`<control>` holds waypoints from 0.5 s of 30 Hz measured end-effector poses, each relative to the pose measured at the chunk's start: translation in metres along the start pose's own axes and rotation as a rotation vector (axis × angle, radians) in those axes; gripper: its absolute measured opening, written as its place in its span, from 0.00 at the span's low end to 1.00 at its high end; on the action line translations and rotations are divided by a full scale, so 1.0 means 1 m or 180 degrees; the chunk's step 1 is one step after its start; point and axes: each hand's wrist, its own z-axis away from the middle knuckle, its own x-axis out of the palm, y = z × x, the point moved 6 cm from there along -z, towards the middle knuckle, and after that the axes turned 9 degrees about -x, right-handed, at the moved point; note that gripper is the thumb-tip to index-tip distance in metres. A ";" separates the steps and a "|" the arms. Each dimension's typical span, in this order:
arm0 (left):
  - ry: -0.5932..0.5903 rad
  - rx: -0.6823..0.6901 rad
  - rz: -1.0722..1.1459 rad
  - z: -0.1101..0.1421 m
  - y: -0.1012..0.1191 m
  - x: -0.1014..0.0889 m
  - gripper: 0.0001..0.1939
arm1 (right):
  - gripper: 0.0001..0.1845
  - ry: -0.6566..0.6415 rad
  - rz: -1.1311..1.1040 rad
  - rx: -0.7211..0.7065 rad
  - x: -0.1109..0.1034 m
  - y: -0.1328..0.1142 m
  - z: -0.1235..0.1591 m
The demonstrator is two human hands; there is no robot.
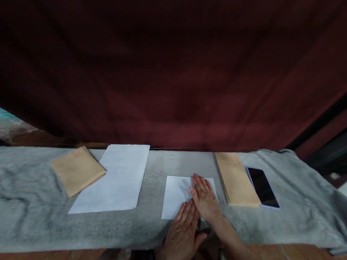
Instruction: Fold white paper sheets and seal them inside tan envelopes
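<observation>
A smaller white sheet of paper point(171, 200), perhaps folded, lies in front of me on grey cloth. My right hand point(205, 199) rests flat across its right part, fingers stretched out towards the far edge. Its near right corner is covered by my left hand point(182, 230), palm down with the fingers extended; a dark band circles that wrist. The fingertips of the left hand come close to the base of the right hand. Neither hand grips anything.
Larger white sheets point(114, 182) lie to the left, partly under a bundle of brown envelopes point(78, 170). On the right are more brown envelopes point(237, 182) and a phone point(263, 188). Grey cloth point(147, 225) covers the bench; a dark red curtain point(180, 83) hangs behind.
</observation>
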 end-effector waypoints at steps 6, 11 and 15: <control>0.0243 -0.0067 -0.0022 -0.010 -0.007 -0.006 0.29 | 0.33 0.0271 0.0134 0.0062 -0.007 0.008 0.011; 0.0611 -0.0442 -0.0330 -0.035 -0.035 -0.010 0.29 | 0.30 0.0336 -0.0058 -0.0189 -0.009 -0.016 0.018; 0.0579 -0.0550 -0.0533 -0.042 -0.050 0.000 0.28 | 0.29 0.0440 0.0088 -0.0451 -0.008 -0.033 0.024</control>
